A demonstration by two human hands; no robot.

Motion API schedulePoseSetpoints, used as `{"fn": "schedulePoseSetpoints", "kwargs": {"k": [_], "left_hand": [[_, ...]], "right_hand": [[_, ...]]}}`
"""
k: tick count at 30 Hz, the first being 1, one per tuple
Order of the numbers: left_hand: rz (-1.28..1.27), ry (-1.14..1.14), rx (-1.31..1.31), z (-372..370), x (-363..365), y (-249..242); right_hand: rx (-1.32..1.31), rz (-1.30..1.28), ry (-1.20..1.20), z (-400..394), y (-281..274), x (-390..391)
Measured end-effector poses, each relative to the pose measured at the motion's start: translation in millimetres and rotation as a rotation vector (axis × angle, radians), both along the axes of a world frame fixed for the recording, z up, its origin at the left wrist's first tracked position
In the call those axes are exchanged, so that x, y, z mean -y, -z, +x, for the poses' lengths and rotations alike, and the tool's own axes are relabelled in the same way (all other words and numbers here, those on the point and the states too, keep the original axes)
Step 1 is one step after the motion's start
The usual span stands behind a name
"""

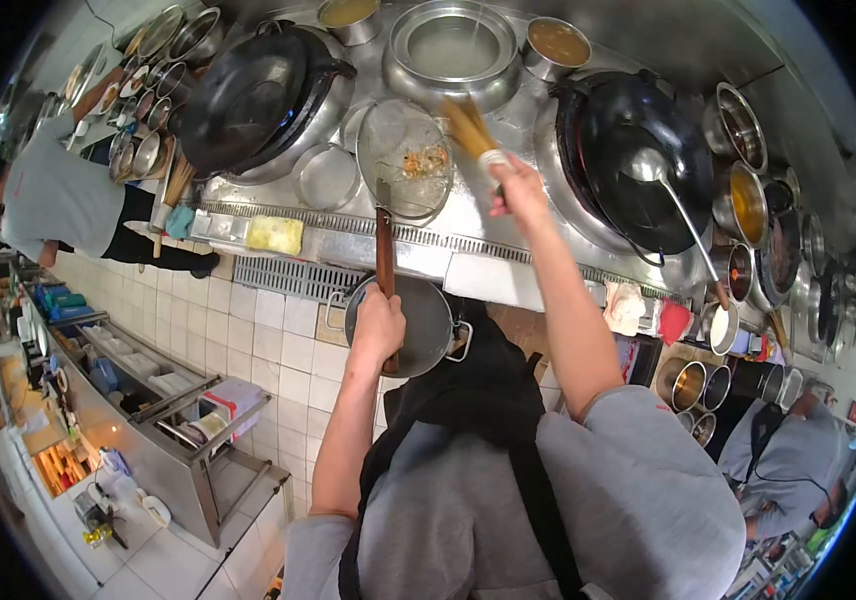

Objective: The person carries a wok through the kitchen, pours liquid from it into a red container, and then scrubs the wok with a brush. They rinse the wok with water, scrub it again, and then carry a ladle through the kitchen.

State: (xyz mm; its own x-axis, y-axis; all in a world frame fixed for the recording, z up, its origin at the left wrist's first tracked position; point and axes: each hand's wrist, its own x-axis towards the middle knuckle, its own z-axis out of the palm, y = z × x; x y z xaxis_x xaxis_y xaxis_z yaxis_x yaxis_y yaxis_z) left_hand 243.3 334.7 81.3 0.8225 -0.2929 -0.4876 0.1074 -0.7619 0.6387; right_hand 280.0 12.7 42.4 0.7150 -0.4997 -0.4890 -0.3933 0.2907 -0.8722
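My left hand point(376, 327) is closed around the wooden handle of a round mesh strainer point(388, 120). Small orange and pale food scraps point(426, 161) lie in the mesh, which is over the steel range top. In my right hand point(521, 193) is a bamboo wok brush point(468, 130), its bristles pointing up and left, just right of the strainer's rim. A dark pot point(418, 320) with two loop handles sits below my left hand, partly hidden by it. Behind the brush stands a wide steel pot of cloudy liquid point(446, 48).
Black woks flank the strainer at left point(238, 100) and right point(613, 140); a ladle point(648, 168) rests in the right one. Steel pots of broth point(558, 45) stand at the back. A yellow sponge point(275, 234) lies on the front ledge. Co-workers stand left point(68, 190) and right point(783, 460).
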Motion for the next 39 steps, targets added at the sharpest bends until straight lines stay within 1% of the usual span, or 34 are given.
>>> {"fn": "schedulePoseSetpoints", "kwargs": {"k": [2,4,6,7,8,9,10,11,14,15,17,20,21,22,24,25,28,31,35,37,39], "left_hand": [[0.003,-0.066,-0.085,8.3,7.6,4.4],[0.030,-0.054,-0.027,14.4,17.5,10.4],[0.055,-0.030,0.050,15.3,22.5,22.2],[0.061,-0.013,0.102,15.7,25.5,33.0],[0.068,0.008,0.149,14.8,28.8,41.4],[0.069,0.029,0.187,12.6,32.1,46.4],[0.069,0.048,0.226,10.7,35.3,49.9],[0.071,0.068,0.266,8.9,36.6,51.6],[-0.217,-0.207,-0.235,16.2,44.8,7.7],[-0.301,-0.271,-0.316,15.6,42.7,5.1],[-0.471,-0.408,-0.465,12.2,26.3,-1.7],[-0.628,-0.558,-0.515,-0.8,1.2,-26.0],[-0.658,-0.630,-0.506,-5.1,-5.0,-37.2],[-0.688,-0.702,-0.501,-8.5,-8.5,-48.7],[-0.672,-0.761,-0.392,-8.0,-11.7,-67.5],[-0.654,-0.754,-0.330,-6.3,-11.2,-75.8],[-0.605,-0.738,-0.198,-1.1,-5.9,-96.6],[-0.653,-0.761,-0.199,-2.4,3.7,-100.1],[-0.716,-0.741,-0.283,-17.5,24.4,-86.4],[-0.721,-0.698,-0.336,-28.4,32.8,-68.1],[-0.735,-0.650,-0.387,-41.5,42.2,-49.4]], "right_hand": [[-0.160,-0.283,-0.028,6.8,-1.2,27.5],[-0.326,-0.564,-0.102,16.9,0.4,44.8],[-0.355,-0.543,-0.315,27.3,75.5,50.7],[-0.295,-0.267,-0.004,22.7,44.2,8.3],[-0.270,-0.324,0.066,26.4,47.5,-14.8],[-0.187,-0.126,0.005,30.0,53.5,-23.5],[-0.083,0.057,0.035,26.9,32.8,-35.4],[-0.048,0.106,0.012,24.5,30.0,-35.8],[0.096,0.202,-0.016,25.5,5.8,-20.3],[0.145,0.225,-0.019,22.4,-7.3,-9.6],[0.128,0.127,0.004,20.2,-27.1,8.6],[0.050,-0.020,-0.034,26.9,-43.0,28.8],[0.013,-0.063,-0.045,31.3,-45.2,33.0],[-0.004,-0.119,-0.109,39.2,-39.8,35.9],[-0.040,-0.227,-0.242,65.0,-22.7,35.2],[-0.093,-0.327,-0.351,79.9,-19.9,31.5],[0.096,-0.757,-0.622,111.0,13.3,20.8],[-0.022,-0.943,-0.890,115.0,18.1,21.6],[-0.096,-1.006,-0.912,75.5,14.2,35.5],[-0.161,-1.006,-0.899,39.1,8.6,48.4],[-0.127,-0.968,-0.874,-7.0,-3.1,64.3]]}}
